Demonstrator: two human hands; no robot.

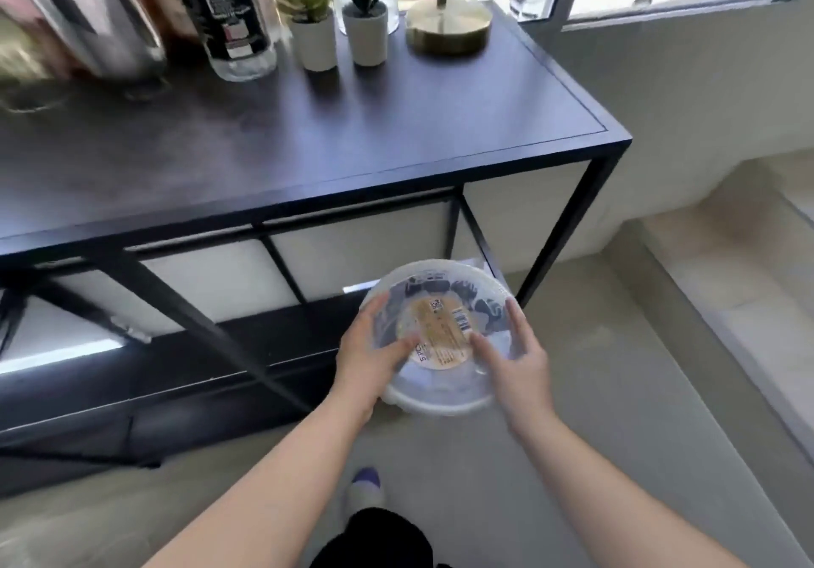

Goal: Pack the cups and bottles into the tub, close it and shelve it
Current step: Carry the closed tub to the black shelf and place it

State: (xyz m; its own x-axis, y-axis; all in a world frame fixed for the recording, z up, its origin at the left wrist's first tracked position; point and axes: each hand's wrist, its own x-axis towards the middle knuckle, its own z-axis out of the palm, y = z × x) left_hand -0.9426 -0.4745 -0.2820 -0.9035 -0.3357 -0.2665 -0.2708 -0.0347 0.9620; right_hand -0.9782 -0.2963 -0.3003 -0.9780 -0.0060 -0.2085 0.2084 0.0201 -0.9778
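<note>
left hand (368, 353) grips the left rim of the lidded clear tub (440, 338), thumb over the lid. right hand (515, 358) clamps the right rim, fingers spread on top. tub is held in the air, in front of the lower shelf (246, 347) of the black console table (352, 135). judged step: lid on, shelving in hand. next move calls for lowering the tub level onto that shelf. contents blurred behind the lid label (440, 331); dark shapes only.
</note>
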